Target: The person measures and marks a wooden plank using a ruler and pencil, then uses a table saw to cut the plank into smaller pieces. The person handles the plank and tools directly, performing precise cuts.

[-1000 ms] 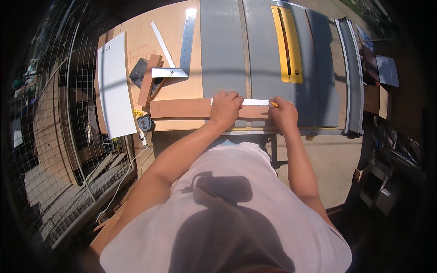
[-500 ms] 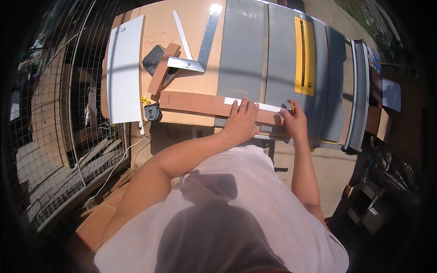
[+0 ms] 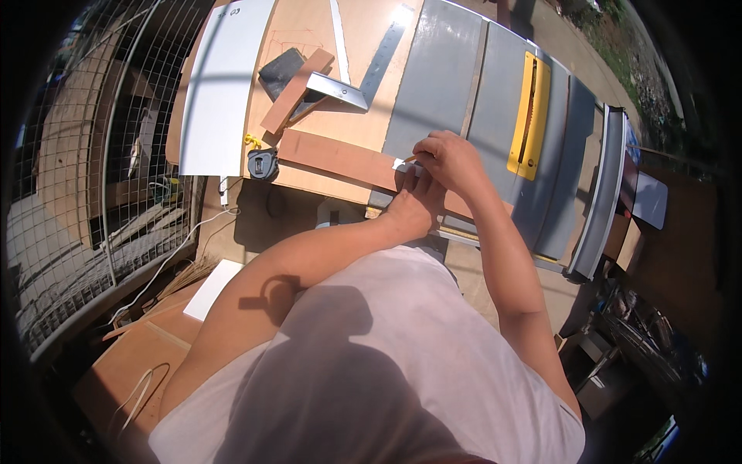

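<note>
A long brown wooden board (image 3: 336, 157) lies along the near edge of the worktop. On it rests a white strip (image 3: 399, 165), now mostly covered by my hands. My left hand (image 3: 413, 207) lies on the board and strip with its fingers extended, pressing down. Just beyond it, my right hand (image 3: 454, 164) pinches a thin pencil (image 3: 410, 158), whose point is at the strip's left end. To the left of the board sits a dark tape measure (image 3: 263, 164) with a yellow strap.
A metal square (image 3: 338, 90), a wood block (image 3: 297, 91), a black block (image 3: 278, 73) and a thin white strip (image 3: 340, 42) lie farther back. A white panel (image 3: 220, 93) is at left. The grey saw table (image 3: 437, 69) has a yellow slotted insert (image 3: 531, 116). Wire mesh (image 3: 62, 193) stands far left.
My right hand has moved left with the pencil, from the strip's right end to its left end. My left hand stays on the board. The view has shifted and turned a little.
</note>
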Demonstrator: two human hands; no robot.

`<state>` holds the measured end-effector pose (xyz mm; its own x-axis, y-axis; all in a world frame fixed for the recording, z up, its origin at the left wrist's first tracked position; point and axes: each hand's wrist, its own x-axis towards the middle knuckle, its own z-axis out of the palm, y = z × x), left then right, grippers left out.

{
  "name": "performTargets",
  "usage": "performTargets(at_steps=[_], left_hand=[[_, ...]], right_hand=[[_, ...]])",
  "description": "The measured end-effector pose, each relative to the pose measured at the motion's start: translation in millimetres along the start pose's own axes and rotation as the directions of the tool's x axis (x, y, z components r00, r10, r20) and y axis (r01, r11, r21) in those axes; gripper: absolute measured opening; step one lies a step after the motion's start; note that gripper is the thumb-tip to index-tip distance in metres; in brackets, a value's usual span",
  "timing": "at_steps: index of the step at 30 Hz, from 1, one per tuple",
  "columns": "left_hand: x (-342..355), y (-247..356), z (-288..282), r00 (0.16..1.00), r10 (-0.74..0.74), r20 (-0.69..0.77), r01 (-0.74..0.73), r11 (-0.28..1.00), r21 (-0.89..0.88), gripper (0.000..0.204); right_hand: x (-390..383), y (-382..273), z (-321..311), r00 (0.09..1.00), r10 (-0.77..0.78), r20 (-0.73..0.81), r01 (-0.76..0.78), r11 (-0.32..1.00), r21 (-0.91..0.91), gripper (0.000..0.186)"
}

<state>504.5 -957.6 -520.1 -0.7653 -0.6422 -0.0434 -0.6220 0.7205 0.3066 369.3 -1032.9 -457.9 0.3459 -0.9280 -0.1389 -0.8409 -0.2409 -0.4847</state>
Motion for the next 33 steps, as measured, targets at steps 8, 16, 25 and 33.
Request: performTargets(at_steps=[8,16,25,33], left_hand=[[-2.6,1.9,-8.2,0.999,-0.036,0.013,0.036,0.996,-0.078,0.085],[-4.3,1.8,-5.4,0.999,-0.031,-0.011,0.03,0.997,-0.075,0.081],[5.5,-11.7,12.2,0.987,0.017,-0.16,-0.018,1.0,-0.001,0.05],[33.3,-39.7,-5.9,0.985,0.031,-0.169,-0.072,0.968,-0.241,0.021]], right_hand=[[43.4,-4.7,12.5,0.98,-0.077,0.184,0.091,0.994,-0.068,0.011],[55.4,-5.3,14.2,0.952,-0.164,0.259,0.199,0.973,-0.114,0.011],[44.9,34.2,-40.7,0.95,0.073,-0.304,-0.006,0.976,0.216,0.014],[-108.5,98.0,0.1,0.727,0.687,0.002,-0.166,0.173,0.971,0.02]])
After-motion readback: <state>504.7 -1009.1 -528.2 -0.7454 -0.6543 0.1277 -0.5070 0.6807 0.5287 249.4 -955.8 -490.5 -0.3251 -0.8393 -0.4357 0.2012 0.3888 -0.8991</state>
